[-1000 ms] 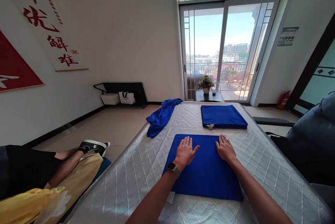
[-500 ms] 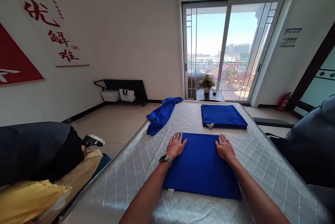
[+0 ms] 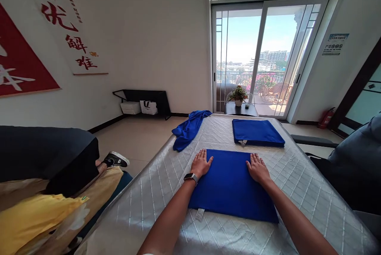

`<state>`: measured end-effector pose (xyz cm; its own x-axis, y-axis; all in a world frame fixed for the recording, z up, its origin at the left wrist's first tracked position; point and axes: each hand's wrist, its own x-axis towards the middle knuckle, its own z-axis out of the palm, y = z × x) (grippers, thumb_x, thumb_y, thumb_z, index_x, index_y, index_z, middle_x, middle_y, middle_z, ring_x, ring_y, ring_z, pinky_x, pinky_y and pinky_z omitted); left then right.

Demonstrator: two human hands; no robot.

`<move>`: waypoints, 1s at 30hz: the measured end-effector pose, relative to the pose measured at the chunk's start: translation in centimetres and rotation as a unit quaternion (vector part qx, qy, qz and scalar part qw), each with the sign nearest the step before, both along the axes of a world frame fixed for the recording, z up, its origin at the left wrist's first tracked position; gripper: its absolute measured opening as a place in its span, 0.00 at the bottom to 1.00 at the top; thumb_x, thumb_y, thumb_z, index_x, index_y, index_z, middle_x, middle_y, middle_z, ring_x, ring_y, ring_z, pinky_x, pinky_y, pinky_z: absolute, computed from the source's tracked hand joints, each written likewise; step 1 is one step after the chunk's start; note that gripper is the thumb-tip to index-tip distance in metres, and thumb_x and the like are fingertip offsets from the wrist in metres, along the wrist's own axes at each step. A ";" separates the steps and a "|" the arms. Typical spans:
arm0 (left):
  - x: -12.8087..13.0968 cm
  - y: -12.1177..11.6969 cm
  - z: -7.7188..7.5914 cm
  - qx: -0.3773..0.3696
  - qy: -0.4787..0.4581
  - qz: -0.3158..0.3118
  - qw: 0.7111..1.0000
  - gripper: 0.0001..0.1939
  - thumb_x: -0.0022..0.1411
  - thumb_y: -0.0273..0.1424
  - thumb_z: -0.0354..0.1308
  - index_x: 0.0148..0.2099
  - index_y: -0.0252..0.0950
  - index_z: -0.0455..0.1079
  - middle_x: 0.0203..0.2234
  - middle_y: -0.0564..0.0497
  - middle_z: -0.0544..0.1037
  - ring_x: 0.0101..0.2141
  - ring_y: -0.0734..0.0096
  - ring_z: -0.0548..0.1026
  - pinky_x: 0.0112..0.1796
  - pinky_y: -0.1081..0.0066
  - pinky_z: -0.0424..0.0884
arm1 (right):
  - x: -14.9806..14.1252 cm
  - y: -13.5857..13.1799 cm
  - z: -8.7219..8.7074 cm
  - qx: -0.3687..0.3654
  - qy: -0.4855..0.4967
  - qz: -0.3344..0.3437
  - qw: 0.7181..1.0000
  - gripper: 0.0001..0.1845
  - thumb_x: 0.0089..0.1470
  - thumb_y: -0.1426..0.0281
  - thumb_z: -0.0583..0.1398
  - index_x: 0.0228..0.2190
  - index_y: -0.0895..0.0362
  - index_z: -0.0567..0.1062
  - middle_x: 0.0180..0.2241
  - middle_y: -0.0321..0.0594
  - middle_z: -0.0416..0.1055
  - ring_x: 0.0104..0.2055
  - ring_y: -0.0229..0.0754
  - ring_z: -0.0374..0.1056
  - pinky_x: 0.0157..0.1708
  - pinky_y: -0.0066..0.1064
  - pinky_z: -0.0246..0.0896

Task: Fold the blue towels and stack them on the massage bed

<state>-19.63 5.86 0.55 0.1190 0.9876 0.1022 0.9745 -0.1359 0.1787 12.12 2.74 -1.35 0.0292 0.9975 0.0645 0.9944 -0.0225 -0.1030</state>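
Observation:
A folded blue cloth [image 3: 230, 187] lies flat in front of me on a silver quilted cover [image 3: 154, 199], a white label poking out at its near left edge. My left hand [image 3: 201, 163] rests flat on the cloth's far left corner, fingers stretched out. On the far right corner lies my right hand [image 3: 258, 167], also flat with its fingers extended. Beyond them sits a neat stack of folded blue cloths [image 3: 257, 132]. To the far left, a crumpled blue cloth [image 3: 190, 130] hangs partly over the cover's edge.
At left, a person's leg and shoe [image 3: 116, 159] stretch beside a yellow cloth [image 3: 41, 215]. A dark grey bulky shape [image 3: 357, 151] stands at right. Past the far edge is a small table [image 3: 241, 109] with a potted plant [image 3: 238, 95], before glass sliding doors [image 3: 235, 56].
The view has shifted slightly, so everything sits a little further right in the picture. Both hands stay flat on the folded cloth, almost unmoved.

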 end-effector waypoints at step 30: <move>0.0 -3.2 -0.2 0.011 -0.011 -0.017 1.000 0.41 0.72 0.53 0.31 0.73 0.27 0.48 0.71 0.38 0.51 0.70 0.57 0.48 0.67 0.57 0.48 | -0.2 -0.6 0.2 0.000 0.022 -0.024 0.999 0.38 0.67 0.58 0.38 0.69 0.67 0.50 0.72 0.47 0.44 0.74 0.46 0.37 0.70 0.40 0.29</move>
